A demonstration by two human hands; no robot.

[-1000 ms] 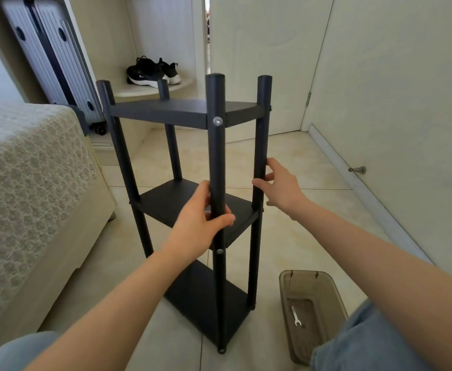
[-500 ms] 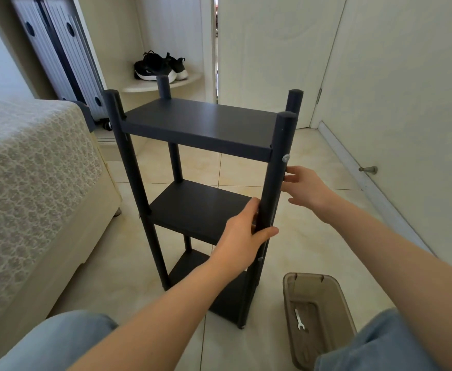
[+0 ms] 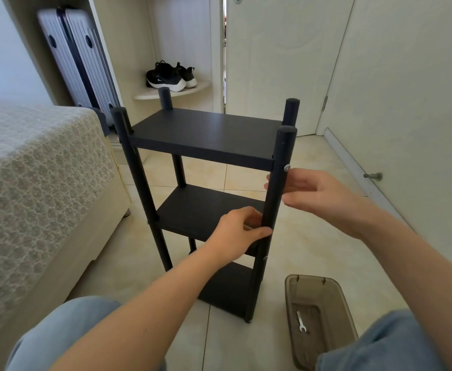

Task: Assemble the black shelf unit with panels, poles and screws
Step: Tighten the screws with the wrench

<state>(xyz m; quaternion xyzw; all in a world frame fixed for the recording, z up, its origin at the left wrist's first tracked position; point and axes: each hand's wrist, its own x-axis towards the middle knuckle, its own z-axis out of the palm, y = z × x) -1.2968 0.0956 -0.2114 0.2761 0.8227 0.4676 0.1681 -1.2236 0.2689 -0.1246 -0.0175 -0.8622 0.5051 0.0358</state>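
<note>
Head cam: shelf unit (image 3: 206, 135) stands upright on floor (image 3: 313, 250) at 12 o'clock. Vs 1 s ago it's turned: long side faces me now, not a corner. L hand (image 3: 235, 231) grip holds near pole (image 3: 275, 199) at middle panel (image 3: 206, 210) level. R hand (image 3: 318, 194) has left the far pole; grip wide, fingers either side of same pole just under top screw (image 3: 287, 167). Wrench (image 3: 301, 321) lies in bin (image 3: 324, 281) at 5 o'clock. Prob. build's done, I'm just checking and positioning.
</note>
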